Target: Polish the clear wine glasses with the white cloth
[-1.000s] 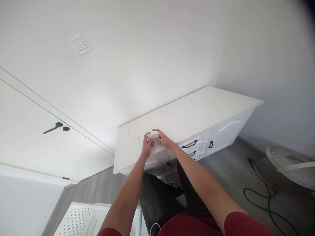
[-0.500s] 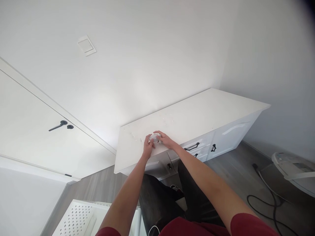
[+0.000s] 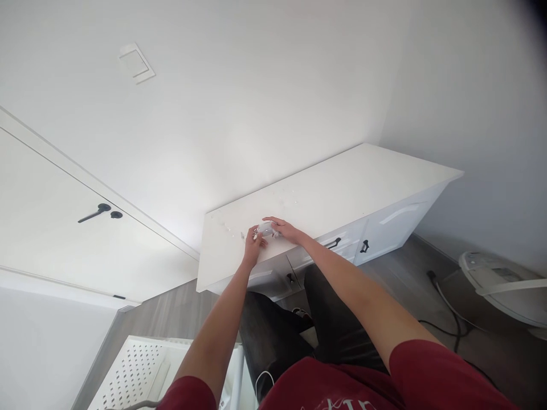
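- Left hand, bare, just left of the frame's centre: thumb and fingers curled narrow, holding the near left side of a small rounded, whitish, partly clear object.
- Small rounded object, near the centre, between the two hands, over the long white tabletop; whether it touches that surface cannot be told.
- Right hand, bare, just right of centre: fingers stretched over the object's far side, thumb close in, gripping narrowly too.
- Tiny clear glinting bits lie loose on the tabletop, a little above the right hand in the frame.
- Judging by the pose, the step in hand is two-handed handling of the object; a further move calls for both grips working together, with care around the loose bits.
- Against half a second ago, the right fingers look straighter across the object, the cabinet sits slightly higher in view, and white shirt lettering now shows at the bottom edge.
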Motion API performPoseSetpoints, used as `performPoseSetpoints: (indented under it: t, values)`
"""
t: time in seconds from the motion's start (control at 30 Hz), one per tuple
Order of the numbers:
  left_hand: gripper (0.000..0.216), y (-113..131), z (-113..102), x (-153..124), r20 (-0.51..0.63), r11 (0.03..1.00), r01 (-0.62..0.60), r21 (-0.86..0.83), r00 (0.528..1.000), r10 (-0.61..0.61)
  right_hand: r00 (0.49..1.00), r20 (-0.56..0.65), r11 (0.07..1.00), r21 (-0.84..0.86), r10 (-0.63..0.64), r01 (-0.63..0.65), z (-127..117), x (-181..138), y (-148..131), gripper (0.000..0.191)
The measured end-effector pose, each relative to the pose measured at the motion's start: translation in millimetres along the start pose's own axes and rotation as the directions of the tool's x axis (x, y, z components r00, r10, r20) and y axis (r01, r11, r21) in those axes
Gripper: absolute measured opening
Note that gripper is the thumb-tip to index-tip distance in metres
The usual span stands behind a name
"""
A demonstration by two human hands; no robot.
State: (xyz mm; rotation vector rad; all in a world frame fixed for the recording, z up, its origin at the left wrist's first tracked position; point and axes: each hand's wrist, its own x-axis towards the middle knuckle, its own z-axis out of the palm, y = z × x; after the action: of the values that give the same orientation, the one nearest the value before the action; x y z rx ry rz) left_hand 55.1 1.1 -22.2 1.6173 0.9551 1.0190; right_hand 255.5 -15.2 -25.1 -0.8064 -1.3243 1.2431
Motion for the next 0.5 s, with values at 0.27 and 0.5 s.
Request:
performPoseSetpoints:
  t: [0.27, 0.5]
  values:
    - [0.066, 0.9, 3.5, -0.7, 0.006, 0.999, -0.012, -0.029, 1.000, 0.012, 1.000, -0.019, 0.999, -0.043, -0.022, 0.021, 0.4, 1.7, -0.7, 0.047]
    - [0.046, -2.0, 2.1, -3.5, -0.015, 1.000, 0.007, 0.005, 1.000, -0.007, 1.000, 0.003, 0.999, -0.045, -0.014, 0.014, 1.9, -1.6, -1.9, 0.063]
